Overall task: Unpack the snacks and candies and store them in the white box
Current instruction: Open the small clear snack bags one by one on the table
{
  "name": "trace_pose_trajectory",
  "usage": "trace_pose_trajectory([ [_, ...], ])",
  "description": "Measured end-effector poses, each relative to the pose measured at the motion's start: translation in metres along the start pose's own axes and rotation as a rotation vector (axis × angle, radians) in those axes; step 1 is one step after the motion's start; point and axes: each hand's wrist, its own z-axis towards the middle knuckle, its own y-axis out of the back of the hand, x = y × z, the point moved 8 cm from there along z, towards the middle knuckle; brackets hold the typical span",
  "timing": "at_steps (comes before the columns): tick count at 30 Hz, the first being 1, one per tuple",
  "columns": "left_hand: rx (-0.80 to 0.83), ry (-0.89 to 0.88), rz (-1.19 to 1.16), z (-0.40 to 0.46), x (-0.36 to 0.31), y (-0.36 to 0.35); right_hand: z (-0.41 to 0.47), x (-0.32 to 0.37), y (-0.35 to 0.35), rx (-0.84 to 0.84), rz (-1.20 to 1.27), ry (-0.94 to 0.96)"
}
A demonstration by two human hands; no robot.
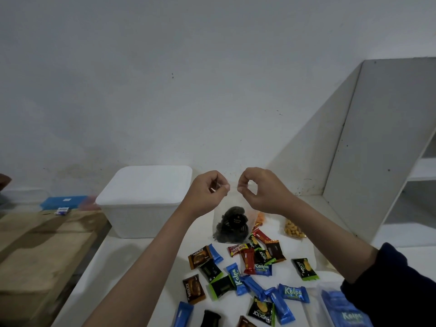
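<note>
Here, the left hand and the right hand each pinch the top of a clear plastic bag of dark round snacks — it hangs over the white table. The white plastic box with its lid on sits at nine o'clock from the bag, and small wrapped candies in blue, brown and green lie at six o'clock.

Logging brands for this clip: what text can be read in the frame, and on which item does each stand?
"Kalpa": blue wrapper, among several alike.
"Kalpa": blue pouch at the lower right.
"nextar": brown wrapper.
"nextar": green-edged black wrapper.
"beng-beng": red wrapper.
Too small to read: gold print on the dark snack in the clear bag that both hands pinch.
Too blurred: the small label on the blue box.
</note>
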Motion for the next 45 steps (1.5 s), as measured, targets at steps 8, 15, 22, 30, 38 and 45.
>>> trace_pose_trajectory([
  [8, 0.058, -0.041, 0.131, 0.002, -0.007, -0.008, -0.004, -0.008, -0.001, 0.006, 0.012, -0.006],
  [15, 0.048, -0.039, 0.139, -0.002, -0.012, -0.009, -0.01, -0.012, 0.004, 0.0, 0.005, -0.019],
  [22, 0.114, -0.062, 0.23, 0.0, -0.017, -0.013, -0.007, -0.012, 0.003, 0.019, -0.009, 0.007],
  [30, 0.027, -0.133, 0.175, -0.004, -0.023, -0.004, -0.01, -0.017, 0.006, 0.009, 0.124, -0.096],
  [38, -0.003, -0.105, 0.149, -0.004, -0.018, 0.006, -0.01, -0.029, 0.005, -0.064, 0.262, -0.192],
  [45, 0.0, -0.096, 0.146, -0.005, -0.013, 0.008, -0.009, -0.025, -0.003, 0.019, 0.244, -0.228],
])
